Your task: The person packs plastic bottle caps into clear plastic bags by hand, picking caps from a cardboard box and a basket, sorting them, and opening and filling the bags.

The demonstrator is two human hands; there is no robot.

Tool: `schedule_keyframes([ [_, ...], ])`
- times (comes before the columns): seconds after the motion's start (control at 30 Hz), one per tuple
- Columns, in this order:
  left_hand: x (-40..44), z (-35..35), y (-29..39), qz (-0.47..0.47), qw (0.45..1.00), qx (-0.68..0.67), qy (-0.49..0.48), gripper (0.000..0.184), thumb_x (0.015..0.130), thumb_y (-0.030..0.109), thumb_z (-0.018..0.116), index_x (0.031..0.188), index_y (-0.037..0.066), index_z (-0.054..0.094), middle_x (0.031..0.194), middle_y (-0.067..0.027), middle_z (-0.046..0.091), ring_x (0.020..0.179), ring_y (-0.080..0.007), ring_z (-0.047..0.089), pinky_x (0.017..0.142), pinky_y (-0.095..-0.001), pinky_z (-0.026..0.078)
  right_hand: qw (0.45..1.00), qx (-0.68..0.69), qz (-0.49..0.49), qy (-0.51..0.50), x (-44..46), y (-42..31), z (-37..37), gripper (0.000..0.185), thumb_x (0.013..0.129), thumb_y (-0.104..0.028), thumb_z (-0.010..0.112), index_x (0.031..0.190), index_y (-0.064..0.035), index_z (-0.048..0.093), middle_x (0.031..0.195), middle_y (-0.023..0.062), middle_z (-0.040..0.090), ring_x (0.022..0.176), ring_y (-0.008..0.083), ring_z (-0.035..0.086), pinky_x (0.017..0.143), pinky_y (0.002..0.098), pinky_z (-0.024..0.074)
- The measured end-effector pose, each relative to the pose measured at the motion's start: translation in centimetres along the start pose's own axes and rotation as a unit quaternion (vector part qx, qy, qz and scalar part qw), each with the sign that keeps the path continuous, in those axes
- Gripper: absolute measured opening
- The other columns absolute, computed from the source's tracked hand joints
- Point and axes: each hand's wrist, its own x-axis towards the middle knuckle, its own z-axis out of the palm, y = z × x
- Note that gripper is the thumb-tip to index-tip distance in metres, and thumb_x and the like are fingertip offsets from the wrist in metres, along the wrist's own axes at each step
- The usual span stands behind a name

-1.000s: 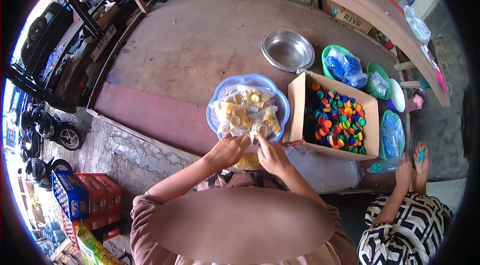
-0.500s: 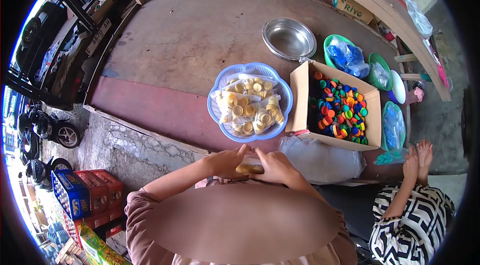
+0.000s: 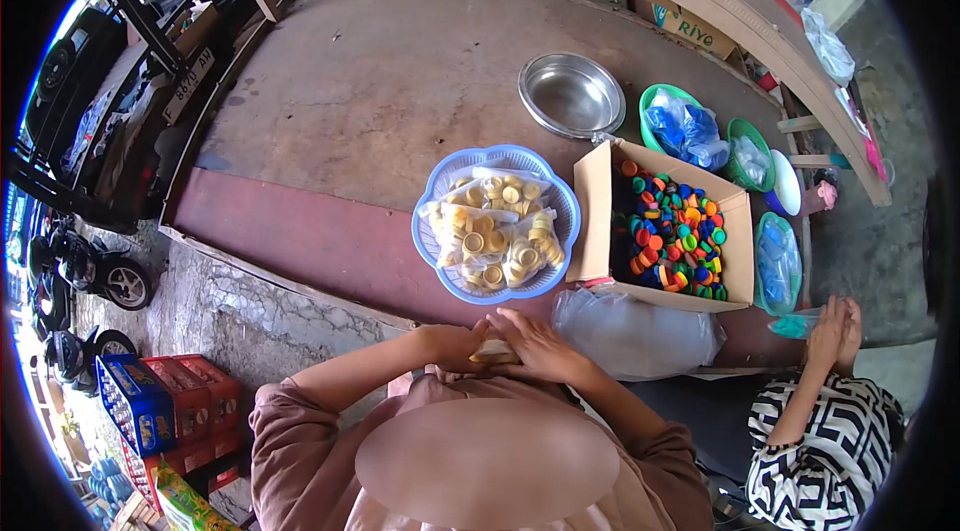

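A small clear bag of yellowish caps is held close to my body, just in front of the table edge. My left hand is closed around its left side. Across the top and right of the bag lies my right hand, its fingers bent over the plastic and partly hiding it. Beyond my hands, a blue plastic basket contains several similar bags of caps. To its right stands a cardboard box full of loose multicoloured caps.
Clear plastic bags lie before the box. A metal basin and green baskets stand farther back, with a white bowl. At right, a co-worker's hands are near a turquoise bag. Drink crates stand lower left.
My fingertips, raised and nearly meeting above the bag before, have come down; my right fingers now lie over it. The co-worker's hands have come closer together. The view has shifted slightly.
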Motion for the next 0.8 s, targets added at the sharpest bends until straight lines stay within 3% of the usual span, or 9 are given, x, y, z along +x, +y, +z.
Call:
schedule_keyframes([
  [0.03, -0.1, -0.1, -0.1, 0.011, 1.0, -0.008, 0.01, 0.081, 0.081, 0.048, 0.055, 0.128, -0.008, 0.019, 0.091, -0.027, 0.061, 0.084, -0.0393, 0.061, 0.075, -0.0422, 0.048, 0.997, 0.034, -0.045, 0.047, 0.1, 0.5, 0.4, 0.076, 0.08, -0.048, 0.057, 0.136, -0.0058, 0.029, 0.133, 0.0224, 0.033, 0.119, 0.0343, 0.039, 0.095, 0.0441, 0.0338],
  [0.13, -1.3, -1.7, 0.8, -0.027, 0.999, 0.02, -0.01, 0.081, 0.082, 0.049, 0.053, 0.128, -0.009, 0.02, 0.107, -0.0292, 0.055, 0.094, -0.0387, 0.057, 0.079, -0.0423, 0.047, 0.985, 0.165, -0.043, 0.029, 0.3, 0.3, 0.3, 0.069, 0.083, -0.042, 0.056, 0.136, -0.0061, 0.029, 0.127, 0.0197, 0.041, 0.116, 0.0366, 0.042, 0.1, 0.0424, 0.0308],
  [0.23, 1.6, 3.6, -5.1, 0.128, 0.934, 0.195, 0.27, 0.078, 0.082, 0.045, 0.057, 0.131, -0.004, 0.022, 0.12, -0.0281, 0.045, 0.105, -0.0389, 0.049, 0.084, -0.044, 0.044, 0.971, 0.232, -0.035, 0.053, 0.2, 0.3, 0.8, 0.061, 0.086, -0.035, 0.055, 0.134, -0.0049, 0.032, 0.126, 0.0193, 0.042, 0.117, 0.0347, 0.042, 0.1, 0.0396, 0.0321],
  [0.33, 2.6, 5.4, -6.1, 0.244, 0.898, -0.089, 0.356, 0.076, 0.08, 0.038, 0.063, 0.135, 0.002, 0.024, 0.125, -0.0212, 0.039, 0.111, -0.0361, 0.044, 0.09, -0.0427, 0.041, 0.96, 0.272, -0.001, 0.073, 0.0, 0.6, 1.6, 0.055, 0.088, -0.028, 0.054, 0.132, -0.0023, 0.034, 0.126, 0.0192, 0.042, 0.117, 0.0322, 0.042, 0.099, 0.0386, 0.0327],
  [0.43, 1.3, 5.6, -5.5, 0.219, 0.901, -0.003, 0.373, 0.065, 0.082, 0.026, 0.062, 0.134, 0.003, 0.03, 0.121, -0.0208, 0.043, 0.106, -0.0357, 0.046, 0.091, -0.043, 0.04, 0.931, 0.34, 0.02, 0.133, -0.1, 1.1, 2.4, 0.05, 0.088, -0.024, 0.054, 0.129, 0.0003, 0.037, 0.124, 0.0194, 0.045, 0.116, 0.0307, 0.044, 0.097, 0.0366, 0.0343],
  [0.47, 1.0, 5.2, -5.0, 0.216, 0.903, -0.05, 0.369, 0.061, 0.084, 0.023, 0.06, 0.134, 0.003, 0.031, 0.118, -0.021, 0.045, 0.105, -0.0368, 0.047, 0.092, -0.0431, 0.039, 0.926, 0.347, 0.033, 0.144, -0.1, 1.3, 2.8, 0.049, 0.089, -0.024, 0.053, 0.128, 0.0009, 0.038, 0.123, 0.0191, 0.047, 0.115, 0.03, 0.046, 0.097, 0.0363, 0.0349],
  [0.6, 1.6, 4.7, -3.8, 0.219, 0.883, -0.116, 0.399, 0.064, 0.083, 0.026, 0.062, 0.134, 0.004, 0.029, 0.119, -0.0233, 0.047, 0.108, -0.0373, 0.048, 0.09, -0.0424, 0.04, 0.917, 0.338, 0.067, 0.201, 0.5, 1.4, 3.2, 0.044, 0.09, -0.024, 0.052, 0.124, 0.0027, 0.042, 0.115, 0.0209, 0.053, 0.107, 0.0305, 0.053, 0.092, 0.0359, 0.0394],
  [0.7, 1.1, 3.5, -2.1, 0.128, 0.902, -0.256, 0.324, 0.064, 0.084, 0.028, 0.062, 0.132, 0.001, 0.03, 0.118, -0.0251, 0.048, 0.105, -0.0382, 0.051, 0.087, -0.0416, 0.042, 0.916, 0.337, 0.085, 0.202, 0.6, 0.9, 0.5, 0.041, 0.091, -0.024, 0.05, 0.121, 0.0032, 0.045, 0.111, 0.0224, 0.056, 0.104, 0.0304, 0.056, 0.087, 0.0354, 0.0423],
  [0.8, 0.3, 0.0, 0.0, 0.15, 0.876, -0.242, 0.389, 0.055, 0.088, 0.028, 0.056, 0.126, -0.003, 0.033, 0.11, -0.0271, 0.051, 0.099, -0.039, 0.054, 0.084, -0.0401, 0.043, 0.896, 0.388, 0.098, 0.19, 1.5, -0.1, -4.8, 0.039, 0.093, -0.025, 0.048, 0.12, 0.0027, 0.047, 0.11, 0.0193, 0.058, 0.103, 0.0257, 0.056, 0.087, 0.0338, 0.0419],
])
